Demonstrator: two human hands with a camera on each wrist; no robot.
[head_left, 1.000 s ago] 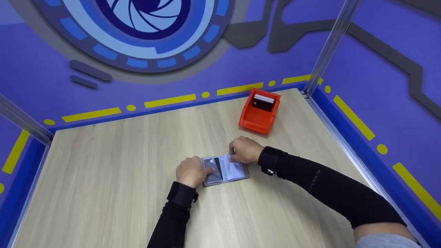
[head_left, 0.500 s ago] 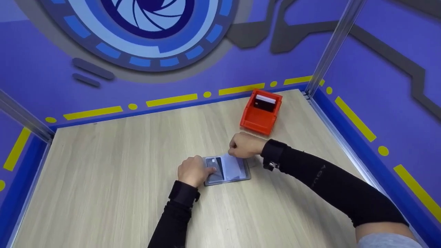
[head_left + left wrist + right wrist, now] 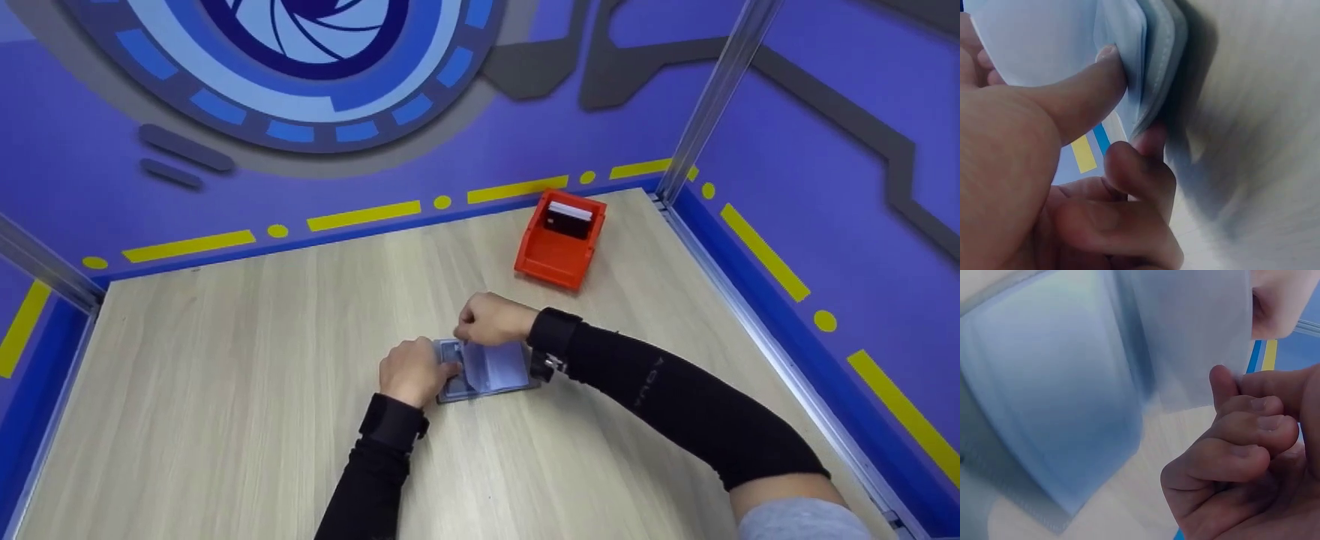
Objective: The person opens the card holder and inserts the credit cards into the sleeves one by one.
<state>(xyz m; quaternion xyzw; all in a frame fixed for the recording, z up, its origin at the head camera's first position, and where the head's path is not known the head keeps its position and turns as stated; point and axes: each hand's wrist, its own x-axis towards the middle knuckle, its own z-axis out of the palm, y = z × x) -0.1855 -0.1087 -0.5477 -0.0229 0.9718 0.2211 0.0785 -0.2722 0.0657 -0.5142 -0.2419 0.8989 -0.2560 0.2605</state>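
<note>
An open card holder (image 3: 508, 369) with clear plastic sleeves lies on the table. At its left edge, my left hand (image 3: 411, 373) pinches it, thumb on top and fingers underneath; the left wrist view shows the thumb (image 3: 1086, 93) across the sleeves and the stitched grey cover (image 3: 1169, 50). My right hand (image 3: 495, 319) is at the far edge, thumb and index finger pinching a corner of one clear sleeve page (image 3: 1193, 337), which stands lifted between the two sides. A dark card with a light square shows partly under the left-hand sleeve, mostly covered by the thumb and the lifted page.
Behind the right hand stands a red plastic bin (image 3: 556, 257) holding a few upright cards (image 3: 568, 219), white and black, against its back wall. Blue-purple panels (image 3: 360, 180) enclose the wooden table (image 3: 262, 375) at the back and sides.
My right hand has lifted the sleeve page and carried it leftward, toward the left hand. The left hand keeps its hold on the card holder's left edge.
</note>
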